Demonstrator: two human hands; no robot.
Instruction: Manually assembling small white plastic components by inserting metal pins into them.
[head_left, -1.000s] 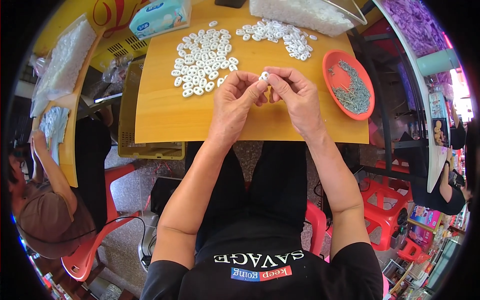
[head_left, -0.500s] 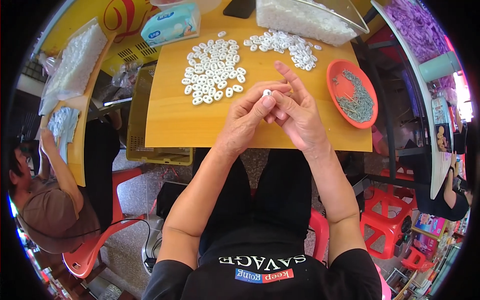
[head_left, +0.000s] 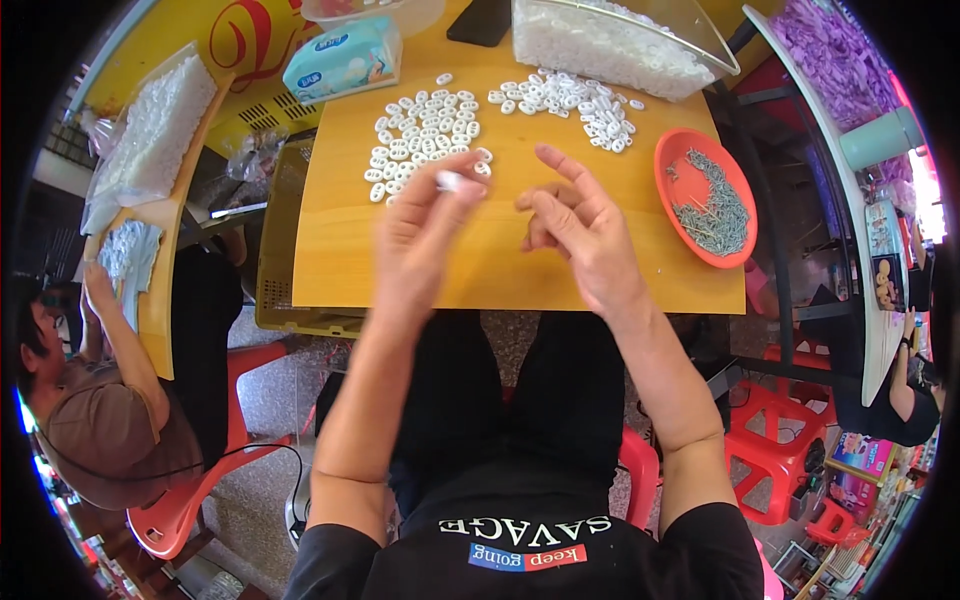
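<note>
My left hand, smeared by motion, pinches a small white oval plastic piece between thumb and fingers. It hovers at the near right edge of a spread of white two-hole pieces. Apart from it, over the middle of the table, my right hand has its index finger stretched out. Its thumb and other fingers are curled together; whatever they hold, if anything, is hidden. Right of that hand sits an orange-red bowl with many small grey metal screws.
More white pieces lie in a loose heap before a clear bin full of them. A tissue pack and a dark phone stand along the wooden table's far side. Another person works at the left.
My hands were together at one white piece and have parted. My left hand has moved left with the piece toward the spread; my right hand stays near its place.
</note>
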